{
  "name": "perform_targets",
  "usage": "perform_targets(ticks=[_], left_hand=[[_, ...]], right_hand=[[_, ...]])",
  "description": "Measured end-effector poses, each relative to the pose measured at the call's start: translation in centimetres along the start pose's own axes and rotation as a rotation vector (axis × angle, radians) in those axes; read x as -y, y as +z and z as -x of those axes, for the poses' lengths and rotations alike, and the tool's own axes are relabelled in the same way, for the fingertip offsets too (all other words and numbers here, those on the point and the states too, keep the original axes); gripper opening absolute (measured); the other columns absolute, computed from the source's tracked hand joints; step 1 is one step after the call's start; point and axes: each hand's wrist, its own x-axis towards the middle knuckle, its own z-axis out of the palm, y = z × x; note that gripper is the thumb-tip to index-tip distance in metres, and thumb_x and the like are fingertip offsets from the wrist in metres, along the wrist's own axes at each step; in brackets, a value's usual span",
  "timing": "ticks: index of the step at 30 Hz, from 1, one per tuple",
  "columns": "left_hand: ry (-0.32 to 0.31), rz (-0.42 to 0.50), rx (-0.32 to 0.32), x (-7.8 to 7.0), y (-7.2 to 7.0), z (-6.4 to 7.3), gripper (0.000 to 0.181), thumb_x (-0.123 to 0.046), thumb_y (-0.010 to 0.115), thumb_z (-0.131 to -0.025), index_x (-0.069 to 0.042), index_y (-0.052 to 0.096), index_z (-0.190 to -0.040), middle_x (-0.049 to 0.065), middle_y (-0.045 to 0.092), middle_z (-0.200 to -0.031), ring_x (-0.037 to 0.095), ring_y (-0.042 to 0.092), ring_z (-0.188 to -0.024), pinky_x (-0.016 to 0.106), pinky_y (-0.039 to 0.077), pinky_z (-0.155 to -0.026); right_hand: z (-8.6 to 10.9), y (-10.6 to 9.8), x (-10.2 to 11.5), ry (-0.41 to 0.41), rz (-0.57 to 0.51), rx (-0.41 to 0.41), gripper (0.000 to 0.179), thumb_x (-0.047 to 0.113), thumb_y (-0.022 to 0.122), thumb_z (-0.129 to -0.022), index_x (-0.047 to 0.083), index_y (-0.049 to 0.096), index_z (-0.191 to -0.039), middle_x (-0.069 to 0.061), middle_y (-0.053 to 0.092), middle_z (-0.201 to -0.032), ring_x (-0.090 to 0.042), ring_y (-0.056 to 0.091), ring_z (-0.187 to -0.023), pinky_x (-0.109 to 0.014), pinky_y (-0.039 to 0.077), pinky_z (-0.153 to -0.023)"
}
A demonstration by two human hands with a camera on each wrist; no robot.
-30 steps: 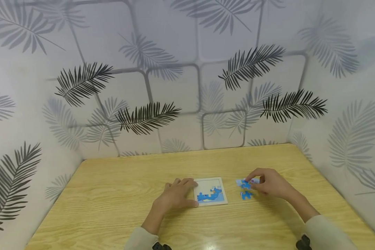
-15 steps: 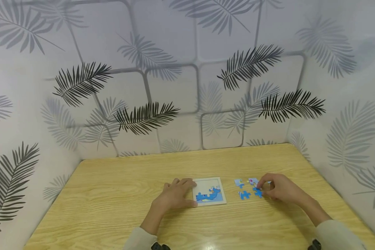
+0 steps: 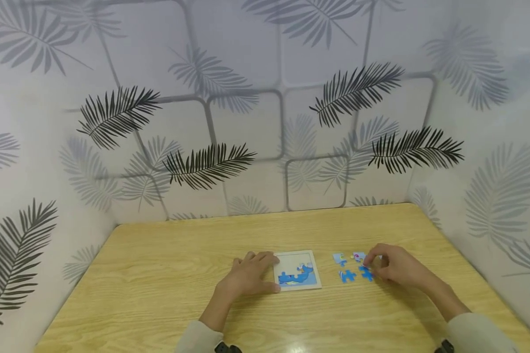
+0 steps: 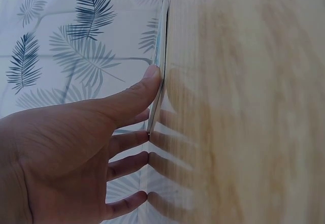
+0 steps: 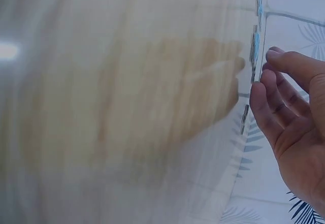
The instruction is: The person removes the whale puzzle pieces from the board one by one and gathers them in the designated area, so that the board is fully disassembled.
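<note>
A square puzzle board [image 3: 294, 255] with a pale rim lies mid-table, a blue whale picture partly filling its lower half. My left hand [image 3: 249, 275] rests along its left side, thumb at the lower corner and index finger at the upper one, fingers extended. In the left wrist view the thumb [image 4: 151, 74] touches the board's edge. Right of the board lie several loose puzzle pieces, among them a pale blue one [image 3: 338, 258] and a blue one [image 3: 347, 276]. My right hand [image 3: 395, 264] is bent, fingertips right at another blue puzzle piece [image 3: 366, 273].
The wood-grain table [image 3: 181, 264] meets a leaf-patterned wall covering [image 3: 247, 186] at the back and sides. A further light blue piece [image 3: 379, 257] is partly hidden behind the right hand. Dark devices sit at both cuffs.
My right hand has moved right, uncovering the upper pieces; a blue piece now lies at the lower right of the group. It stays there over the last half second. The left hand keeps still.
</note>
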Motion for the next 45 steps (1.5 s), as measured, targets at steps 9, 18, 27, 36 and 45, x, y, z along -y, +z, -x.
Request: perform_targets(ticks=[9,18,27,36,45], left_hand=[[0.007,-0.017,-0.011,0.1,0.1,0.1,0.069,-0.050,0.078,-0.091,-0.021,0.054,-0.149,0.006,0.046,-0.161,0.034,0.047,-0.137,0.066,0.035,-0.105],[0.015,-0.024,0.014,-0.2,-0.6,0.2,0.067,-0.050,0.076,-0.093,-0.021,0.053,-0.149,0.006,0.045,-0.160,0.035,0.046,-0.136,0.064,0.036,-0.102],[-0.006,-0.024,0.019,-0.2,-0.4,0.1,0.068,-0.049,0.077,-0.092,-0.022,0.053,-0.149,0.005,0.044,-0.161,0.034,0.045,-0.139,0.063,0.035,-0.105],[-0.017,-0.015,0.007,0.4,0.2,-0.1,0.068,-0.051,0.077,-0.091,-0.024,0.054,-0.149,0.003,0.044,-0.162,0.033,0.044,-0.140,0.064,0.034,-0.106],[-0.012,-0.031,0.001,-0.2,-0.3,0.0,0.066,-0.049,0.079,-0.090,-0.022,0.056,-0.146,0.005,0.047,-0.159,0.033,0.046,-0.137,0.062,0.036,-0.104]], right_hand=[[-1.2,1.3,1.2,-0.133,0.041,-0.108,0.022,0.001,0.078,-0.091,0.010,0.074,-0.110,-0.005,0.069,-0.102,-0.004,0.047,-0.061,-0.024,0.042,-0.051],[-2.8,3.2,3.2,-0.182,-0.080,-0.058,0.022,0.000,0.073,-0.094,0.005,0.072,-0.115,-0.012,0.068,-0.104,-0.003,0.048,-0.053,-0.022,0.042,-0.044],[-4.4,4.9,4.5,-0.225,-0.065,-0.038,0.023,0.000,0.074,-0.093,0.006,0.073,-0.115,-0.012,0.072,-0.109,-0.005,0.051,-0.059,-0.023,0.043,-0.048],[-5.8,6.3,6.1,-0.239,-0.112,0.031,0.024,-0.001,0.073,-0.094,0.006,0.072,-0.117,-0.011,0.071,-0.111,-0.001,0.046,-0.049,-0.023,0.044,-0.047],[-6.6,7.5,7.2,-0.220,-0.108,0.078,0.030,-0.002,0.073,-0.093,0.006,0.071,-0.122,-0.015,0.066,-0.114,0.000,0.044,-0.052,-0.022,0.042,-0.049]])
